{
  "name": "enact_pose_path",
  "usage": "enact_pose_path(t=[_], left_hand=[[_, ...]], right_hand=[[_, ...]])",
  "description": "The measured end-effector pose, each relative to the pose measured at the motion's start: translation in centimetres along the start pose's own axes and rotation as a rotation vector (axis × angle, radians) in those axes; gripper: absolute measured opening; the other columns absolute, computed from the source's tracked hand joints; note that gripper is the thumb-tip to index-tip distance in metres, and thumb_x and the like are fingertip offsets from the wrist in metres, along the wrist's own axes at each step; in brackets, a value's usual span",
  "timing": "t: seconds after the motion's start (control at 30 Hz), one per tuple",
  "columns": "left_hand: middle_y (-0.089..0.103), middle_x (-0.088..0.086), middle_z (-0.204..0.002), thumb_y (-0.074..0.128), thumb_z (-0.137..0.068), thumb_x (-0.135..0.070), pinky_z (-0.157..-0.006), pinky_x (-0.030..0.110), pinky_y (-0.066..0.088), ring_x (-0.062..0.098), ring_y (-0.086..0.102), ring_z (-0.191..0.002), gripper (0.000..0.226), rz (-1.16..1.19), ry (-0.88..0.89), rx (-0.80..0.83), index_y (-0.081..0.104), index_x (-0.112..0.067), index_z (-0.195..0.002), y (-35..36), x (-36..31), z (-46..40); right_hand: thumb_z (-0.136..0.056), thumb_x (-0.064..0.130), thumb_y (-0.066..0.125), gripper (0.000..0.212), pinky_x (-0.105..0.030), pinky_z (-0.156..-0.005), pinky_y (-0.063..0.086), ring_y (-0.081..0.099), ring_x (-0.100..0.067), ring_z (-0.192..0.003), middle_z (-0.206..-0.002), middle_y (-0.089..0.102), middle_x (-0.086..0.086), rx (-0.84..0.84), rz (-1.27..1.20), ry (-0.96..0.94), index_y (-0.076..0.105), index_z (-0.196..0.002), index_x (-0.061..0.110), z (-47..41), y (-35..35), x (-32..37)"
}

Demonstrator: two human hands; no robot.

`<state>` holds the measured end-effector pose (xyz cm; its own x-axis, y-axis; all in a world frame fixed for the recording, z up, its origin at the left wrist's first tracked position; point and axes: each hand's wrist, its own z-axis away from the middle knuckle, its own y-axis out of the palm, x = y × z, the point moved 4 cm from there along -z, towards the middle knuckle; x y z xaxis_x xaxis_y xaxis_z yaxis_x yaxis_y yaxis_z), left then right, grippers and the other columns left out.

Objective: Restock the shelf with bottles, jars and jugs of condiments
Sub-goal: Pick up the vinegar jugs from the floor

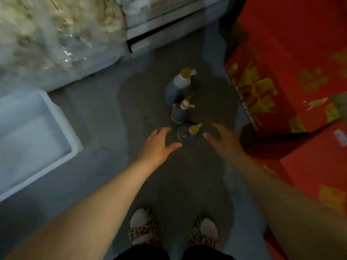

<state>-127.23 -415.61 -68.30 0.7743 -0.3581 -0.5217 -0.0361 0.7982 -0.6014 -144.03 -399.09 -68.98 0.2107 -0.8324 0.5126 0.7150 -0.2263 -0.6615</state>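
- Bottles: three stand upright in a row on the floor ahead of your feet, running away from you; the nearest bottle point(189, 133) sits between your two hands.
- Your left hand point(159, 145) and right hand point(221, 138) flank it, fingers spread and holding nothing.
- The right hand looks slightly nearer; its long axis points straight up at you.
- Red boxes point(285, 72) stand just right.

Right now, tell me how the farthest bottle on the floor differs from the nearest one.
The farthest bottle looks larger, with a pale upper body; the nearest bottle looks smaller and dark. The farthest bottle stands clear of the hands; the nearest bottle sits between the left hand and right hand, untouched. Both stand upright with yellow caps.
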Motion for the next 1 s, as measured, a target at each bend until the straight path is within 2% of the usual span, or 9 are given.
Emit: enact_pose_path(t=[0.1, 0.2, 0.27, 0.4, 0.5, 0.57, 0.63, 0.77, 1.0], left_hand=[[0.057, 0.007, -0.137, 0.075, -0.079, -0.052, -0.103, 0.036, 0.043, 0.027, 0.053, -0.126, 0.071, 0.105, 0.073, -0.028, 0.047, -0.027, -0.14, 3.4, 1.7, -3.2], [0.062, -0.006, -0.122, 0.083, -0.074, -0.042, -0.095, 0.028, 0.045, 0.016, 0.058, -0.116, 0.063, 0.225, 0.196, -0.056, 0.052, -0.027, -0.126, 5.6, 2.6, -5.9], [0.063, -0.01, -0.115, 0.087, -0.071, -0.037, -0.094, 0.026, 0.047, 0.01, 0.059, -0.112, 0.058, 0.291, 0.267, -0.091, 0.054, -0.031, -0.118, 6.9, 2.9, -7.4], [0.068, -0.009, -0.101, 0.083, -0.07, -0.042, -0.093, 0.039, 0.054, 0.013, 0.066, -0.101, 0.04, 0.397, 0.372, -0.174, 0.058, -0.038, -0.101, 8.8, 3.6, -9.6], [0.068, -0.006, -0.098, 0.076, -0.081, -0.036, -0.091, 0.038, 0.054, 0.014, 0.067, -0.098, 0.027, 0.359, 0.447, -0.185, 0.06, -0.032, -0.104, 8.9, 3.6, -9.9], [0.069, -0.003, -0.101, 0.07, -0.09, -0.026, -0.09, 0.033, 0.053, 0.012, 0.066, -0.099, 0.022, 0.34, 0.444, -0.194, 0.06, -0.025, -0.109, 8.8, 3.3, -9.6], [0.069, -0.002, -0.1, 0.065, -0.094, -0.025, -0.084, 0.03, 0.052, 0.014, 0.066, -0.097, 0.014, 0.396, 0.405, -0.236, 0.058, -0.032, -0.104, 8.7, 2.8, -9.0], [0.062, -0.005, -0.08, 0.056, -0.1, -0.027, -0.064, 0.025, 0.043, 0.007, 0.056, -0.073, 0.016, 0.511, 0.326, -0.25, 0.056, -0.036, -0.087, 8.5, 2.8, -8.7], [0.063, 0.003, -0.085, 0.058, -0.097, -0.036, -0.066, 0.037, 0.05, 0.022, 0.06, -0.076, 0.017, 0.632, 0.276, -0.151, 0.061, -0.041, -0.081, 8.7, 1.2, -8.5]], right_hand=[[-0.09, 0.038, 0.071, 0.06, -0.032, -0.115, 0.036, 0.046, -0.019, -0.136, -0.146, 0.053, -0.005, -0.052, -0.147, -0.082, 0.051, -0.144, 0.02, -2.3, 2.8, -2.0], [-0.09, 0.029, 0.074, 0.059, -0.002, -0.099, 0.035, 0.045, -0.001, -0.128, -0.139, 0.054, 0.01, -0.004, -0.293, -0.161, 0.05, -0.143, 0.024, -4.0, 4.9, -3.5], [-0.088, 0.024, 0.075, 0.06, 0.004, -0.092, 0.034, 0.044, 0.005, -0.125, -0.132, 0.052, 0.017, 0.038, -0.346, -0.207, 0.046, -0.141, 0.03, -5.1, 6.3, -4.5], [-0.083, 0.018, 0.077, 0.077, -0.009, -0.105, 0.04, 0.049, 0.019, -0.118, -0.137, 0.05, 0.017, 0.104, -0.448, -0.306, 0.036, -0.149, 0.024, -6.6, 8.7, -5.9], [-0.084, 0.009, 0.077, 0.08, -0.008, -0.098, 0.043, 0.048, 0.025, -0.114, -0.133, 0.048, 0.025, 0.093, -0.495, -0.342, 0.031, -0.145, 0.032, -6.6, 9.5, -6.5], [-0.082, 0.007, 0.078, 0.082, -0.014, -0.097, 0.047, 0.052, 0.019, -0.112, -0.129, 0.049, 0.028, 0.115, -0.544, -0.326, 0.031, -0.14, 0.042, -6.0, 9.7, -6.5], [-0.078, 0.007, 0.081, 0.087, -0.019, -0.096, 0.05, 0.054, 0.007, -0.117, -0.129, 0.05, 0.027, 0.119, -0.58, -0.327, 0.032, -0.135, 0.05, -5.2, 9.8, -6.5], [-0.07, 0.024, 0.089, 0.091, -0.028, -0.099, 0.05, 0.052, -0.006, -0.131, -0.141, 0.053, 0.019, 0.226, -0.653, -0.306, 0.037, -0.132, 0.066, -3.6, 11.0, -7.5], [-0.071, 0.009, 0.085, 0.084, -0.032, -0.09, 0.057, 0.064, -0.014, -0.119, -0.132, 0.066, 0.005, 0.296, -0.834, -0.211, 0.046, -0.139, 0.042, -1.7, 10.6, -8.2]])
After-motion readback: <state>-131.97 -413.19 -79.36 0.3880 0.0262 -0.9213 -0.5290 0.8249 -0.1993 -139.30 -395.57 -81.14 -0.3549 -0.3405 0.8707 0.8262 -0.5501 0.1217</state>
